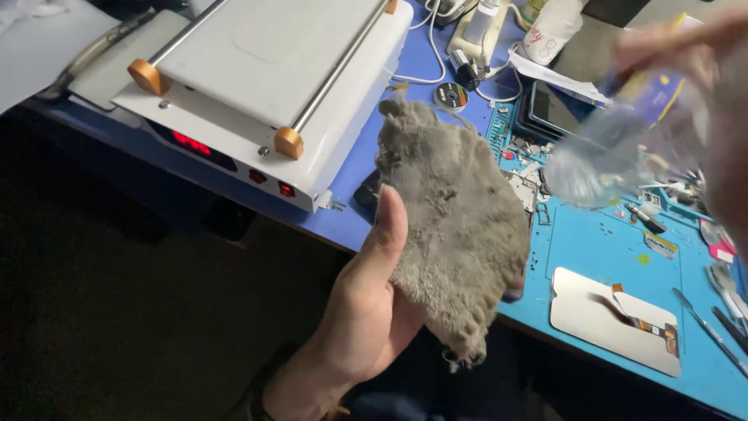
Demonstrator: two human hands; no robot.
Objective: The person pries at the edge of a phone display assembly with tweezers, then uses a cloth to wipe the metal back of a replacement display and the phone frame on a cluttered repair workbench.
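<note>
Head cam: fuzzy grey cloth point(456, 234), left hand point(366, 312)

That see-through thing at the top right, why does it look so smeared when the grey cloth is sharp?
Head view: the right hand and its clear object are streaked with blur; the left hand and grey cloth are crisp; the floor lower left lies in deep shadow.

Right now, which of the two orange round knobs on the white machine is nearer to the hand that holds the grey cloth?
The front right orange knob, above the red lights. The other orange knob sits further left, away from the left hand and its fluffy grey cloth.
</note>
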